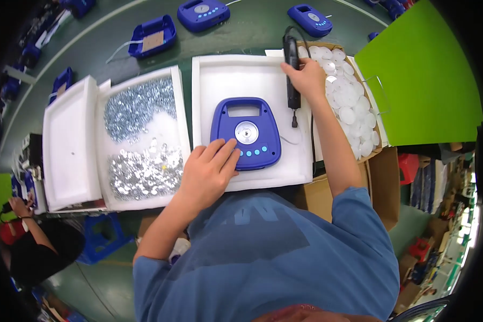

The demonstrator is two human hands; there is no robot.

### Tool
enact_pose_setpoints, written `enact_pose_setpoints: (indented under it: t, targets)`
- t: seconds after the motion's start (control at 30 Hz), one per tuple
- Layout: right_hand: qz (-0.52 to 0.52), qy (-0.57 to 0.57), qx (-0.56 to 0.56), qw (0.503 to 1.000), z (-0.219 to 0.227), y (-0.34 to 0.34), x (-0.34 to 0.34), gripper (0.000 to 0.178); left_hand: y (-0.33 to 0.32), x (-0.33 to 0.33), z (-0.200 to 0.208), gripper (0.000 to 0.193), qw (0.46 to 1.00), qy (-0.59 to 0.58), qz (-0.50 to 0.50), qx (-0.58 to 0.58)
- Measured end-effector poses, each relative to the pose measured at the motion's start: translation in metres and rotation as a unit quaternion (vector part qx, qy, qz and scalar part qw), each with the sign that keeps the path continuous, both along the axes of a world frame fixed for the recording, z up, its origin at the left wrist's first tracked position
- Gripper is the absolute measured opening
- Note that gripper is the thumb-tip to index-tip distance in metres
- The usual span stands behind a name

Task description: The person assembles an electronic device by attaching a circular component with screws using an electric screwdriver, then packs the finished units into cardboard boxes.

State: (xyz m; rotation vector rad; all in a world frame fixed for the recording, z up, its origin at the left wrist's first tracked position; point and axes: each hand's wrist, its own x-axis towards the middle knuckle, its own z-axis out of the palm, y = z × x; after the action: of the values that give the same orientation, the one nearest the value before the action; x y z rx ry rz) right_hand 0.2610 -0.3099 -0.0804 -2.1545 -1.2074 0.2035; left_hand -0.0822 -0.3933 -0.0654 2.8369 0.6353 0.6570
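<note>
On the pale green worktop, centre stage, sits a white foam tray [214, 83], and flat on it lies a dark-blue plastic housing [265, 134] with a handle slot, a silvery round disc [247, 132] in its middle and light-blue dots along its lower edge. Left hand [206, 174] on it now: fingers stretched, slightly parted, laid over the lower left corner. Right hand [308, 78] is closed round a black, slim powered screwdriver [293, 96], its tip pointing toward the wearer, to the right of the housing and apart from it. Just beside that arm, a cardboard box full of translucent white round discs [349, 102]! Over on the left, another white foam tray [185, 115] carries blue-grey small metal parts [139, 104] at the back, shiny silver pieces [142, 174] nearer. Beyond, an upturned blue shell [153, 37]; far left, a co-worker's hand [21, 206].
</note>
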Motion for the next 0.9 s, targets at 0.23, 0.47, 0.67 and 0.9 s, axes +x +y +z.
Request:
enact_pose_setpoints:
  t: [0.23, 0.47, 0.67, 0.9]
  targets:
    - [0.191, -0.080, 0.057, 0.977, 0.019, -0.062, -0.030, 0.065, 0.002, 0.000, 0.011, 0.042, 0.999, -0.031, 0.016, 0.014]
    - [0.394, -0.162, 0.189, 0.885, 0.027, -0.155, -0.083, 0.051, 0.015, 0.011, 0.033, 0.044, 0.998, -0.065, 0.015, -0.018]
    - [0.361, -0.209, 0.273, 0.867, 0.005, -0.147, -0.085, 0.041, 0.010, 0.019, 0.025, 0.045, 0.997, -0.059, 0.025, 0.046]
    - [0.354, -0.195, 0.265, 0.875, 0.008, -0.146, -0.082, 0.049, 0.017, 0.024, 0.002, 0.053, 0.982, -0.131, 0.025, 0.132]
